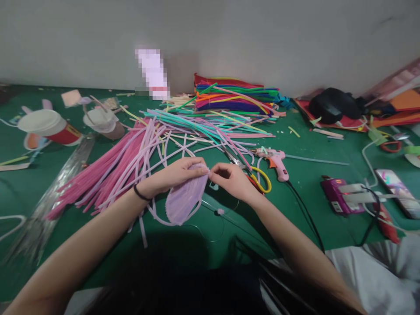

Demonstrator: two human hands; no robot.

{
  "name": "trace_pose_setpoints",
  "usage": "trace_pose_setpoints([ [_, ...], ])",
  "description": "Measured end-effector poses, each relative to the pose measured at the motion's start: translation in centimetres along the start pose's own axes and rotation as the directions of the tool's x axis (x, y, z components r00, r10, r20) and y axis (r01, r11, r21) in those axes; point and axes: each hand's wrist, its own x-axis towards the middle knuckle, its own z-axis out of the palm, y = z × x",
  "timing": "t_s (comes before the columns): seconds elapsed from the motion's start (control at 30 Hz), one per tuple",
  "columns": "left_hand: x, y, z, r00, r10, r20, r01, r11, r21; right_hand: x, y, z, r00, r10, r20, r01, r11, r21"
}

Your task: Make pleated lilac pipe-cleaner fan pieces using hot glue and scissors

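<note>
My left hand (173,175) is closed around a lilac leaf-shaped piece made of pipe cleaners (183,199), held above the green table. My right hand (231,179) pinches the top tip of that same piece, fingers pressed together. A thin clear wire (226,214) with a small pink bead trails from the piece across the table. Just beyond my hands lies a spread of pink and lilac pipe cleaners (121,168).
A pink glue gun (275,162) and yellow-handled scissors (262,179) lie right of my hands. Teal pipe cleaners and a multicoloured stack (232,98) sit behind. Paper cups (49,127) stand far left; a purple device (336,194) and a phone (397,190) lie right.
</note>
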Motion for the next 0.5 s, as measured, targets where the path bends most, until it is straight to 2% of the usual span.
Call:
trace_pose_setpoints([
  [0.17, 0.01, 0.20, -0.20, 0.999, 0.019, -0.028, -0.018, 0.998, 0.057, 0.08, 0.00, -0.17, 0.997, 0.060, -0.040, -0.058, 0.997, 0.048],
  [0.33, 0.14, -0.07, -0.09, 0.993, 0.097, -0.071, -0.090, 0.990, 0.106, 0.16, 0.27, 0.01, 0.995, 0.090, -0.051, -0.083, 0.989, 0.121],
  [0.5, 0.31, -0.52, 0.11, 0.997, 0.067, -0.043, -0.064, 0.996, 0.060, 0.18, 0.51, 0.32, 0.994, 0.099, -0.048, -0.091, 0.984, 0.156],
])
